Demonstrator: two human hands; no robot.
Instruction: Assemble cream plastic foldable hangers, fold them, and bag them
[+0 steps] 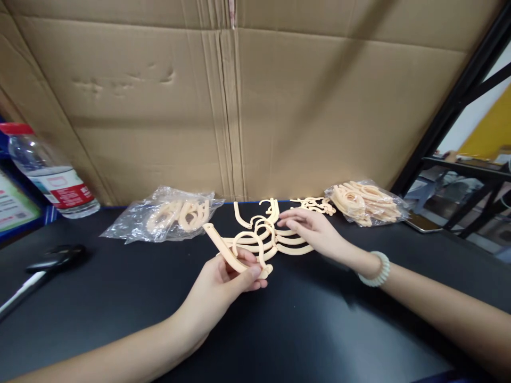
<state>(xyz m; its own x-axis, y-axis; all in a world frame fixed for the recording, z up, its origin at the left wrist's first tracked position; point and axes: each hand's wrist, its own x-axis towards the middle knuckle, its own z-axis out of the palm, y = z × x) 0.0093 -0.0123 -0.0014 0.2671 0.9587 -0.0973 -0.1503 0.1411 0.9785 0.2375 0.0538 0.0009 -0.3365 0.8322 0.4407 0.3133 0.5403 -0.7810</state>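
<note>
My left hand [235,276] is closed around a beige plastic folding clothes hanger [223,249], holding it where a curved arm and a hook meet. The hanger is tilted, its arm pointing up and to the left. Behind it on the black table lie several more beige hanger pieces [293,250], curved arms and hooks overlapping. My right hand [313,229] reaches over the right side of these pieces with its fingers stretched out. Nothing shows in its grasp, and I cannot tell whether the fingertips touch a piece. A pale beaded bracelet circles that wrist.
A clear bag of beige pieces [159,215] lies at the back left, and a fuller bag [365,202] at the back right. Small loose parts [315,205] sit beside it. A water bottle [59,181] and a black mouse-like object [56,258] are leftward. Cardboard [319,106] walls the back.
</note>
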